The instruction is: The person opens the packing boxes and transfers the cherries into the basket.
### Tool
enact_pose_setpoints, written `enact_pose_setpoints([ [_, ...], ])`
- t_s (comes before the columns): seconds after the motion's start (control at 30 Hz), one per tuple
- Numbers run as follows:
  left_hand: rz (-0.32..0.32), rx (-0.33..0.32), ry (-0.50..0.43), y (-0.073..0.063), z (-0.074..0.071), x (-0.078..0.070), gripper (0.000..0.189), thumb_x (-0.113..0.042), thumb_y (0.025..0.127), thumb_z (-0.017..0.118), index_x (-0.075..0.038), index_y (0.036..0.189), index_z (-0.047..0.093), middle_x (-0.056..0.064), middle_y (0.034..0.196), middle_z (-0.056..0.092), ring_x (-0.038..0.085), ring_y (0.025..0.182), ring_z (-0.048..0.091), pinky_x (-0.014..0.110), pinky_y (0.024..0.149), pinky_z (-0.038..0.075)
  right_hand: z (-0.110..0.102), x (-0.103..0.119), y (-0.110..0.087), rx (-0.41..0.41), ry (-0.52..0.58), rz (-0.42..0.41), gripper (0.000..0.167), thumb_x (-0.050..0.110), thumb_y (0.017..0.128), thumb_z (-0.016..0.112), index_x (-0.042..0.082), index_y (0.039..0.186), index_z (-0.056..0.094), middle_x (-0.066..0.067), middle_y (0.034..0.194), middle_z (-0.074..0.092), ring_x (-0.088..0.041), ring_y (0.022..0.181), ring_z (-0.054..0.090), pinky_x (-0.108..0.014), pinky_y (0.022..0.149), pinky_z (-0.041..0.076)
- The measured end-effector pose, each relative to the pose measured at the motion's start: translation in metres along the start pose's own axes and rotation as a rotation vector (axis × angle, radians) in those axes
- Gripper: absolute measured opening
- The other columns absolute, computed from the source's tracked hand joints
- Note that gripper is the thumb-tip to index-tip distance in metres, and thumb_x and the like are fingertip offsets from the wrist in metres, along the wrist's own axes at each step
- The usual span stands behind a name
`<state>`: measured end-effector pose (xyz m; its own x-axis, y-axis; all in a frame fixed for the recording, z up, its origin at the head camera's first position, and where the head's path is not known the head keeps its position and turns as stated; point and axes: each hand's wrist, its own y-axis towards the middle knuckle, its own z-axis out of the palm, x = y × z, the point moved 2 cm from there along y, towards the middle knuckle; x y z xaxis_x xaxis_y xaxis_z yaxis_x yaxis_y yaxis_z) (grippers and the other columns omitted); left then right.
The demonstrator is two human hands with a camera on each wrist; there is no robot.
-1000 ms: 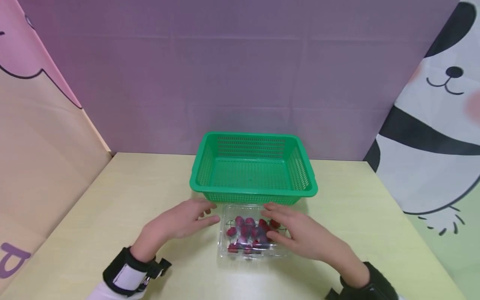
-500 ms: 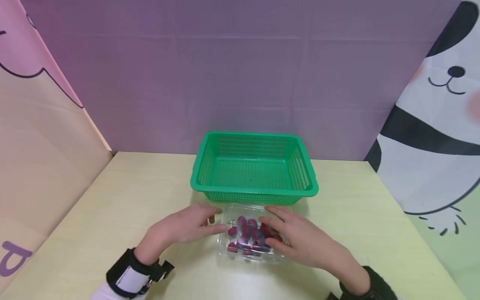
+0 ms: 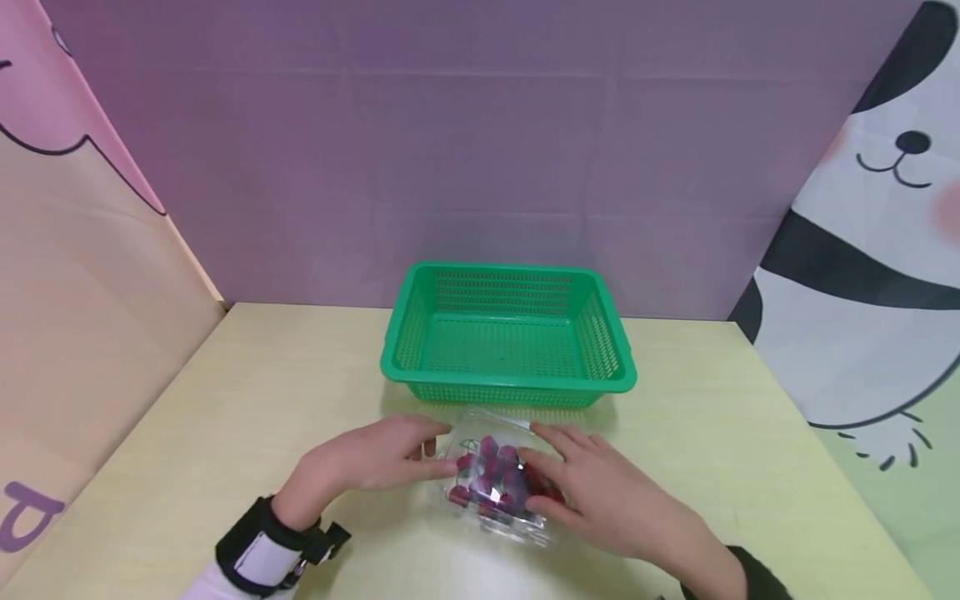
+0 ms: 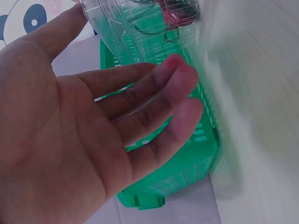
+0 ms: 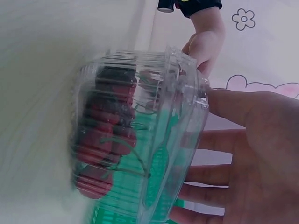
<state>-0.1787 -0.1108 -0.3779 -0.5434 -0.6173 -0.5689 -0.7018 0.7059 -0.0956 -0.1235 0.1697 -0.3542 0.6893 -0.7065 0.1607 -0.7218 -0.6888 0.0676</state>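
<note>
A clear plastic clamshell box with its lid down lies on the table, turned a little. Through its walls show several dark red cherries with green stems. At its left side is my left hand; the thumb touches the lid's edge, while the other fingers bend loosely beside the box, as the left wrist view shows. Over the right part of the lid lies my right hand, its fingers spread and nearly straight along the lid's edge. It hides part of the box and some cherries.
Just behind the box stands a green perforated plastic basket, with nothing in it. A purple cloth backdrop rises behind the pale wooden table. Printed cloths flank both sides.
The clamshell box has turned clockwise, its near edge swinging towards me on the right. My left hand has moved slightly right to its side; my right hand has shifted slightly nearer to me.
</note>
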Motion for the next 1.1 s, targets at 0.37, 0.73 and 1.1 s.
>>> enact_pose_setpoints([
  [0.37,0.043,-0.038,0.042,0.001,0.003,-0.001,0.056,-0.051,0.105,0.053,-0.003,0.131,0.066,0.0,0.106,0.068,0.013,0.097,0.064,0.037,0.087,0.055,-0.003,0.005,-0.001,0.009,-0.01,0.006,0.052,0.048,0.099,0.065,0.014,0.139,0.062,-0.002,0.124,0.059,-0.019,0.113,0.054,-0.043,0.096,0.052],
  [0.73,0.134,-0.089,0.048,0.006,0.004,-0.005,0.036,-0.035,0.107,0.056,-0.006,0.122,0.07,-0.002,0.104,0.068,0.012,0.094,0.063,0.032,0.083,0.055,-0.006,0.008,-0.001,0.006,-0.031,-0.007,0.05,0.046,0.1,0.065,0.013,0.138,0.063,0.003,0.102,0.052,-0.012,0.086,0.047,-0.029,0.072,0.05],
  [1.1,0.184,-0.115,0.064,0.013,0.005,-0.01,0.031,-0.027,0.107,0.057,-0.004,0.122,0.07,-0.001,0.108,0.064,0.016,0.102,0.061,0.034,0.09,0.053,-0.008,0.009,0.005,-0.007,-0.051,-0.022,0.043,0.045,0.102,0.063,0.013,0.13,0.068,0.004,0.097,0.054,-0.013,0.085,0.048,-0.031,0.074,0.049],
])
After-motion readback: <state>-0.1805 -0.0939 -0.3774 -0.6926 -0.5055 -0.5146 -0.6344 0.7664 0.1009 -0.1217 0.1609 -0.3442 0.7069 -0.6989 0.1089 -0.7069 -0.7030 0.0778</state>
